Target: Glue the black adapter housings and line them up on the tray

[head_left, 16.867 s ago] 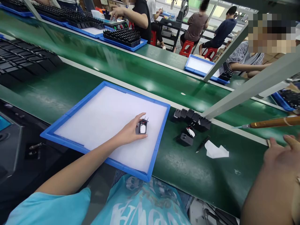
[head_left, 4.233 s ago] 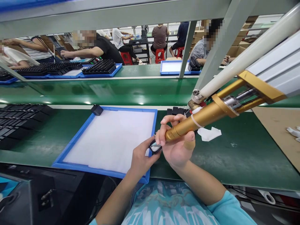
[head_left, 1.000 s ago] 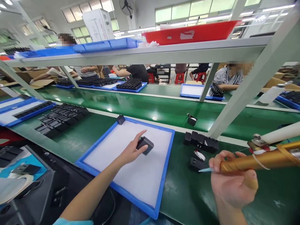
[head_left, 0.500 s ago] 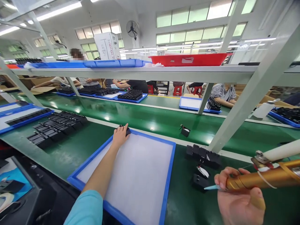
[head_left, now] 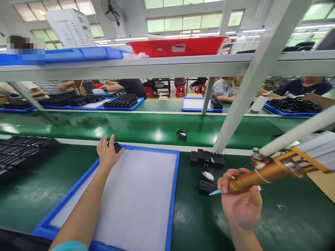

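My left hand [head_left: 108, 153] is at the far left corner of a blue-rimmed tray [head_left: 177, 181] with a white lining. Its fingers are spread beside a small black box [head_left: 116, 147], partly hidden behind the hand, which sits in that corner. My right hand [head_left: 239, 198] is closed around a gold glue dispensing gun [head_left: 251, 179] with a pale blue tapered nozzle [head_left: 216, 192]. The nozzle tip is at the lower edge of a black box [head_left: 205, 187] on the bench. Just behind it lies another black box with a white part [head_left: 207, 175].
A row of black boxes [head_left: 208, 157] stands right of the tray, and many more [head_left: 23, 153] lie at the left. A single box [head_left: 181, 135] rests on the green conveyor belt [head_left: 146, 127]. A slanted white post [head_left: 235, 115] and a shelf [head_left: 157, 68] frame the bench. Co-workers sit opposite.
The view has swung right and moved closer. My left hand's fingers have lifted and spread at the black box in the tray corner. My right hand keeps hold of the glue dispensing gun.
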`<control>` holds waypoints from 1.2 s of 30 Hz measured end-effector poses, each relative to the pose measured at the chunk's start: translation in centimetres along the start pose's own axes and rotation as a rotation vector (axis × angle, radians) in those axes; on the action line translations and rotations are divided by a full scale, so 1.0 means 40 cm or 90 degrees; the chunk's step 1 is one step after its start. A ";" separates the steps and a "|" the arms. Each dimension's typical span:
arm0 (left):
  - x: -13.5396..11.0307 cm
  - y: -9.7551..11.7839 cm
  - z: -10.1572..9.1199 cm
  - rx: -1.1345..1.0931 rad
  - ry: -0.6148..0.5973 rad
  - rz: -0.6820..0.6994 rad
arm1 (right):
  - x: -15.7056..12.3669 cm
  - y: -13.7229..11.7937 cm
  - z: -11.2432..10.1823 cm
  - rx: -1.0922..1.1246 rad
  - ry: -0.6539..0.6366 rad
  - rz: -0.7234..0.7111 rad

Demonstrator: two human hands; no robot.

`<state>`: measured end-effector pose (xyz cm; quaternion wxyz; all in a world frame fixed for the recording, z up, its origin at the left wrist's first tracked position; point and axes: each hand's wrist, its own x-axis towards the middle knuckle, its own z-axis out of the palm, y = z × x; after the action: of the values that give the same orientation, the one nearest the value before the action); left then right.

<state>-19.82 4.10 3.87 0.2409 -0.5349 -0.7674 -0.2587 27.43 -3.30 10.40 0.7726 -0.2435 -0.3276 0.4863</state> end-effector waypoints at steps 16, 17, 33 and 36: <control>0.073 0.719 0.205 -0.323 -0.441 -0.119 | -0.002 0.015 0.000 0.015 -0.059 -0.010; 0.083 0.714 0.204 -0.333 -0.435 -0.135 | -0.003 0.015 0.000 0.017 -0.062 -0.008; -0.164 0.375 -0.177 -0.624 -0.777 0.143 | -0.011 -0.001 0.007 0.042 -0.086 0.007; -0.215 0.340 -0.197 -0.618 -0.827 0.176 | -0.008 0.002 0.008 0.019 -0.074 0.002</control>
<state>-3.55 -3.06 6.10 -0.4797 -0.7125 -0.4836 -0.1686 27.03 -3.53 10.46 0.7551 -0.2040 -0.3644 0.5054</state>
